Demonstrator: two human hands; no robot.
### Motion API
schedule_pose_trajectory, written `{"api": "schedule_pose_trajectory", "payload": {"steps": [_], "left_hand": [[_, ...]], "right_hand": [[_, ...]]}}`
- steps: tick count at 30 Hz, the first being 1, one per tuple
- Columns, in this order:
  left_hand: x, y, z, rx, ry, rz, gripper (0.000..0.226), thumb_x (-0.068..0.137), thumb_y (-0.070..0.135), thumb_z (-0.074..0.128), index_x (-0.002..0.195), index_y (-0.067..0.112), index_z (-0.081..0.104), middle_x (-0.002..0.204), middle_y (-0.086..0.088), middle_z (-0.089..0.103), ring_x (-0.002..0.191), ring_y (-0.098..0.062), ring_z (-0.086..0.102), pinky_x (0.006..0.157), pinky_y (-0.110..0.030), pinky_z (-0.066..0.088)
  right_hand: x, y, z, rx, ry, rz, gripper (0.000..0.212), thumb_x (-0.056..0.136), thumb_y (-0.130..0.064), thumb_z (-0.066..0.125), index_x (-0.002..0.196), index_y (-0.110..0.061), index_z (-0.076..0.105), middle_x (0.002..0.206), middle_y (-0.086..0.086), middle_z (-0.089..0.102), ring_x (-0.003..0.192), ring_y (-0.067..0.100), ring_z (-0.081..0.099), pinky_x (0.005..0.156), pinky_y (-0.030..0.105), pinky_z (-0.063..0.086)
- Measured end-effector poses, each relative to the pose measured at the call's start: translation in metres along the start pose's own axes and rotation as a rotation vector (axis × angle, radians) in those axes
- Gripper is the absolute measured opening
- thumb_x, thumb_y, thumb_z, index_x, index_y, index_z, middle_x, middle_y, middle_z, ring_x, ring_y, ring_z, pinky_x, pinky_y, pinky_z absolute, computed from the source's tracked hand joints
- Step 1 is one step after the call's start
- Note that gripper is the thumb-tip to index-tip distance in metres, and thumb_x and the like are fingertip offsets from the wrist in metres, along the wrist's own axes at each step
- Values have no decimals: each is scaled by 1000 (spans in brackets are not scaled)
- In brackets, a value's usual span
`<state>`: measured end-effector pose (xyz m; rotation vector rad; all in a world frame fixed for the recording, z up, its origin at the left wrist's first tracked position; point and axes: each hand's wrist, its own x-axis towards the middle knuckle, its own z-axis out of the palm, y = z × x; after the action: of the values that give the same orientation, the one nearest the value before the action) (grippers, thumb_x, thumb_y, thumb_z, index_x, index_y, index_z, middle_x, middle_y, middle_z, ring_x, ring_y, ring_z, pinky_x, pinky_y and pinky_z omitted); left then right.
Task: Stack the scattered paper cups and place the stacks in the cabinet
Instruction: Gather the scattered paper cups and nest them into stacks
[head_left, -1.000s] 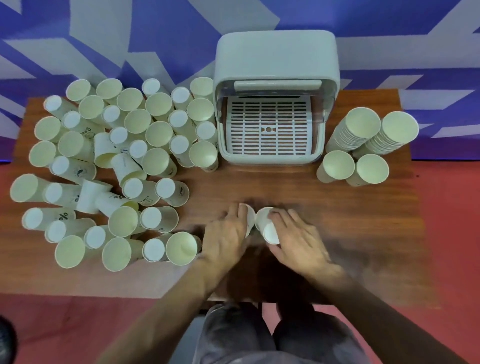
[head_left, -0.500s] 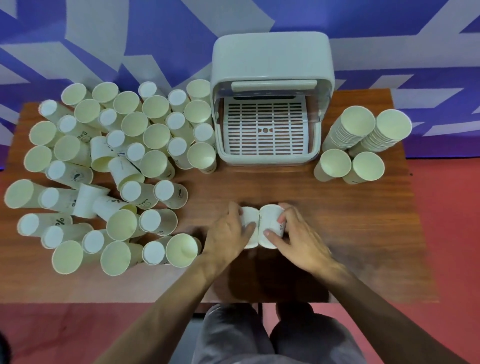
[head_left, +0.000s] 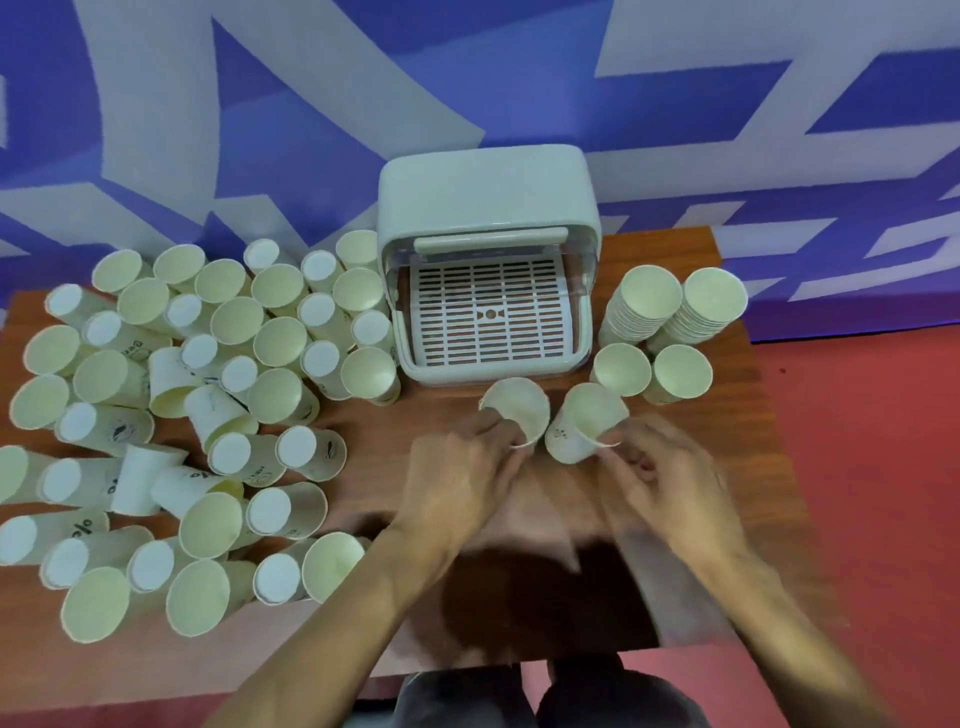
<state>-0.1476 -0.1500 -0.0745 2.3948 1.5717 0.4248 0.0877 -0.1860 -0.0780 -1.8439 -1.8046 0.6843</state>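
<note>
Now: a paper cup in each hand, just before the cabinet (head_left: 488, 208)

The left hand (head_left: 457, 483) curls its fingers (head_left: 493, 422) round the near rim of the left cup (head_left: 517, 405), whose mouth faces up at the camera and whose base is hidden. The right hand (head_left: 670, 483) grips the right cup (head_left: 582, 415) by its rim. This cup leans, base toward the left cup, mouth up and right. Blur smears both hands over the desk (head_left: 727, 441).

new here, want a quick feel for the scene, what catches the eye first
The mass of loose paper cups covering the left half of the table. Centre front, the left hand grips one cup and the right hand a second cup, before the open white cabinet; two tall stacks stand at its right.
</note>
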Motion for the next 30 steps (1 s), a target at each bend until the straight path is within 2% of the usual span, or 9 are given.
{"api": "schedule_pose_trajectory", "payload": {"steps": [2, 4, 9, 13, 17, 21, 25, 30], "left_hand": [[20, 18, -8, -39, 116, 81, 16, 94, 41, 59, 93, 27, 68, 89, 10, 65, 75, -14, 62, 52, -34, 48], [43, 35, -7, -48, 173, 114, 14, 94, 38, 62, 93, 26, 69, 88, 9, 65, 76, -14, 62, 53, -32, 48], [88, 62, 24, -73, 148, 124, 12, 90, 39, 69, 93, 28, 73, 88, 9, 66, 76, -16, 64, 52, -33, 48], [106, 75, 53, -63, 100, 160, 11, 90, 38, 70, 94, 29, 73, 87, 10, 66, 78, -17, 64, 53, -32, 48], [111, 80, 74, -45, 76, 134, 12, 88, 40, 71, 86, 29, 73, 82, 9, 65, 74, -16, 63, 52, -33, 47], [114, 80, 90, -70, 21, 68, 15, 88, 41, 70, 86, 27, 72, 83, 8, 66, 74, -18, 64, 50, -33, 47], [116, 82, 100, -102, -34, 23, 15, 85, 43, 73, 91, 29, 73, 89, 11, 67, 81, -14, 64, 55, -31, 49], [120, 84, 114, -65, -45, -8, 6, 83, 34, 77, 82, 28, 75, 83, 10, 67, 79, -16, 65, 58, -24, 43]], "right_hand": [[3, 16, -30, -64, 170, -49, 12, 91, -21, 73, 103, -20, 72, 100, -9, 65, 88, 12, 63, 76, 32, 55], [8, 40, -51, -139, 288, -65, 11, 94, -19, 69, 104, -15, 72, 99, -2, 66, 90, 23, 64, 76, 43, 56], [17, 86, -69, -242, 352, -58, 8, 94, -15, 69, 100, -12, 72, 100, 2, 67, 91, 28, 63, 79, 37, 51], [27, 104, -66, -197, 336, -122, 7, 96, -16, 69, 100, -12, 73, 100, 1, 68, 90, 26, 62, 77, 40, 53], [31, 114, -58, -134, 333, -115, 9, 97, -16, 69, 103, -12, 74, 102, -1, 67, 94, 21, 62, 80, 35, 53], [37, 126, -51, -215, 285, -113, 9, 95, -19, 70, 103, -16, 74, 103, -6, 68, 95, 21, 63, 74, 37, 54], [42, 140, -42, -227, 221, -152, 20, 98, -31, 63, 110, -20, 76, 109, -8, 70, 96, 21, 64, 70, 39, 56], [53, 154, -35, -233, 163, -196, 19, 95, -30, 61, 100, -21, 78, 106, -8, 70, 94, 21, 64, 61, 36, 56]]}}
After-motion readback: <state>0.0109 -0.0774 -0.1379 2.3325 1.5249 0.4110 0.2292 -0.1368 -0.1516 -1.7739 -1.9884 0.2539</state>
